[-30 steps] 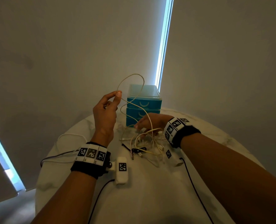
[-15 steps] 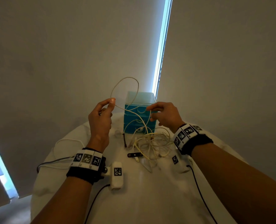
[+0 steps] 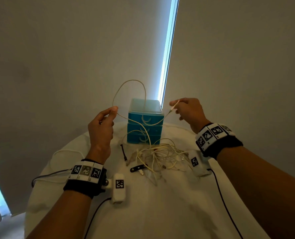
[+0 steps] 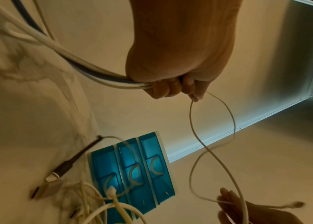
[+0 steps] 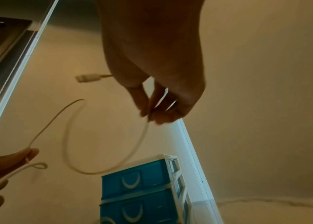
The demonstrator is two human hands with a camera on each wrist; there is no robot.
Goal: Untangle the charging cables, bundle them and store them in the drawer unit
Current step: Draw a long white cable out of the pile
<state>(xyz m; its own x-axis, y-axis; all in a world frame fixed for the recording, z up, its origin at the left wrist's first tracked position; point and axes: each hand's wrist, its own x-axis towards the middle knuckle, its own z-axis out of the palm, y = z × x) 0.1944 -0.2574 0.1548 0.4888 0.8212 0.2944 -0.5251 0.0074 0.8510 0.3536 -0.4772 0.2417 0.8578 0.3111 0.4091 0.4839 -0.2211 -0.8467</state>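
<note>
Two hands (image 3: pixel 101 128), one three-drawer unit (image 3: pixel 145 124), one cable tangle (image 3: pixel 160 155)

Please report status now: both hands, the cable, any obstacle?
Left hand and right hand both pinch one cable. It trails into the tangle. Drawer unit shut.

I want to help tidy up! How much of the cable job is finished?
Nothing is stored yet: all three drawers of the drawer unit are shut. Right now the left hand and right hand pinch one cream cable, lifting it from the tangled pile. Untangling the rest, bundling and storing remain.
</note>
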